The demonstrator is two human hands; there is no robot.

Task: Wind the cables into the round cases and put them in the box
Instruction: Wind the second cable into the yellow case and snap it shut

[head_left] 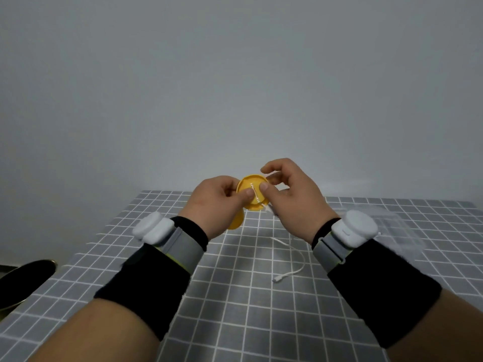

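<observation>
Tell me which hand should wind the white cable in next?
Probably the right hand: the white cable hangs right under it, while the left hand grips the yellow case.

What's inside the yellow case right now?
White cable crosses the open yellow case, held by the left hand and right hand; the rest trails onto the table. Thumbs cover part of the inside.

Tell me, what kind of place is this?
Probably a plain indoor work table set up for recording hand tasks: a grid-patterned tablecloth, a bare grey wall behind it, and strapped-on white devices, the left wrist gadget and right wrist gadget.
</observation>
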